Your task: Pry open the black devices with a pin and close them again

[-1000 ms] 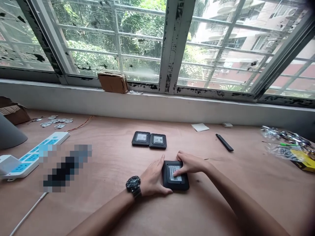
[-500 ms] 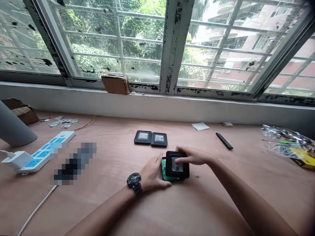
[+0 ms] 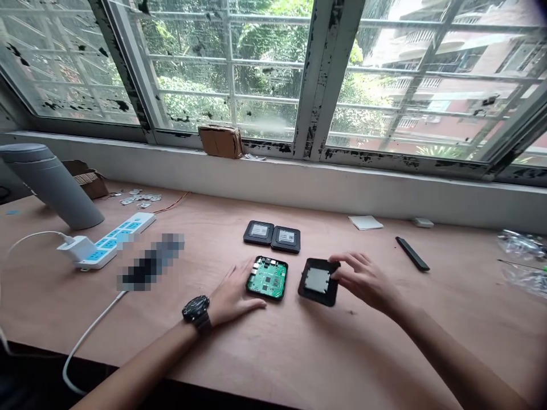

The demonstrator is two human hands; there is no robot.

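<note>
The black case base (image 3: 285,291) lies on the table with a green circuit board (image 3: 268,277) showing in it. My left hand (image 3: 233,299) rests flat at its left side, fingers stretched along the edge and thumb out near the front corner. To the right, my right hand (image 3: 363,279) pinches the black case lid (image 3: 318,296) by its right edge. The lid is tilted up, and its inner face carries a silvery square plate (image 3: 317,279). Behind them sit two closed black cases (image 3: 258,232) with white labels, side by side.
At the left stand a white power strip (image 3: 105,250) with a plugged-in adapter and a grey cylinder (image 3: 64,185). A black strip-shaped piece (image 3: 412,254) and a white pad (image 3: 365,222) lie to the right. Clear plastic bags (image 3: 523,245) are at the far right.
My right hand has lifted the lid off the base, moved it right and turned its inner face into view. The circuit board is uncovered. The camera view has shifted left.
</note>
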